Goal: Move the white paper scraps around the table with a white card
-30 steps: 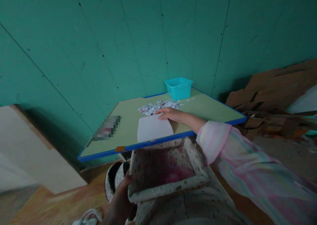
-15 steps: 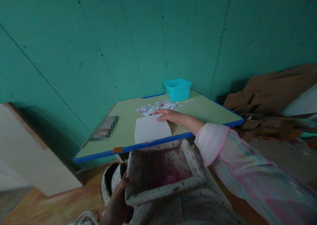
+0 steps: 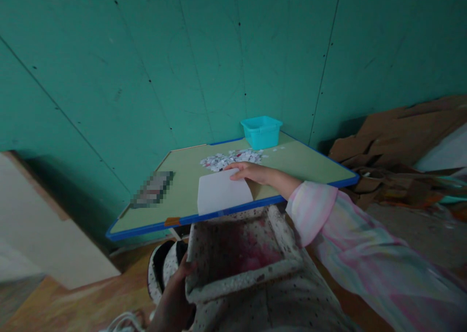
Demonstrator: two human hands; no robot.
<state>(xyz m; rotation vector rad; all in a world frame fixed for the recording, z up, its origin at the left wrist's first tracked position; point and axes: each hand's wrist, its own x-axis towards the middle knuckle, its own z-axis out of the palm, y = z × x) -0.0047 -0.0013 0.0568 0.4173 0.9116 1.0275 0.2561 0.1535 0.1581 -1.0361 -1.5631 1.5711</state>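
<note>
In the head view, the right hand (image 3: 251,171) is partly curled, its thumb over the far right edge of a white sheet (image 3: 222,193) and its fingers beyond that edge, pinching it. The sheet lies at the near edge of the pale green table (image 3: 299,164), its right side bent up. Just behind it spreads a heap of small paper pieces (image 3: 219,162), with 1 turquoise basket (image 3: 260,136) at the back. The left hand (image 3: 174,290), low and dim, is curled around the left wall of a speckled box (image 3: 248,283), pinkish inside; its fingertips are hidden. A pixelated flat item (image 3: 151,191) lies on the table's left.
</note>
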